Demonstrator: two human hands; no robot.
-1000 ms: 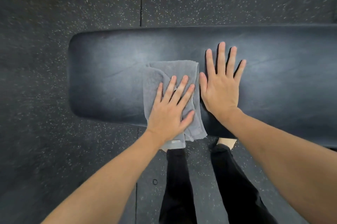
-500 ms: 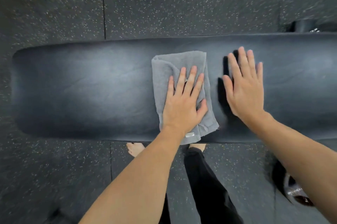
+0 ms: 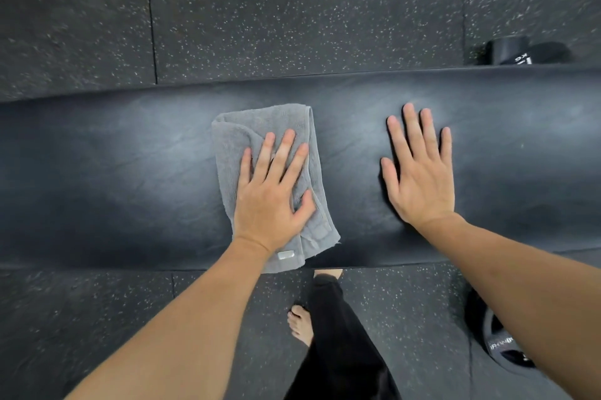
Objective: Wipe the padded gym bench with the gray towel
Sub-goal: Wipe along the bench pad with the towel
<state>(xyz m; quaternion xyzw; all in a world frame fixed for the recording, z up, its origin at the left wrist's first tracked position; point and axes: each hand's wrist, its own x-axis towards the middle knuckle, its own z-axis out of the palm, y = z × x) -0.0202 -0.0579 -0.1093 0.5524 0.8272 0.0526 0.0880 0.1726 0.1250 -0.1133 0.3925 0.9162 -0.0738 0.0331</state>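
Observation:
A long black padded gym bench [image 3: 130, 178] runs across the view from left to right. A folded gray towel [image 3: 239, 132] lies on its middle, with its near end hanging slightly over the front edge. My left hand [image 3: 273, 194] presses flat on the towel, fingers spread. My right hand [image 3: 419, 171] rests flat on the bare pad to the right of the towel, holding nothing.
Speckled black rubber floor tiles [image 3: 292, 9] surround the bench. A black dumbbell [image 3: 527, 53] lies behind the bench at the far right. Another black weight [image 3: 500, 344] sits on the floor at the near right, partly hidden by my forearm. My legs and bare feet [image 3: 300, 324] stand at the front edge.
The bench's left end has slid out of view as I moved right along it. My left hand has carried the towel along the pad, and the gap to my right hand has widened.

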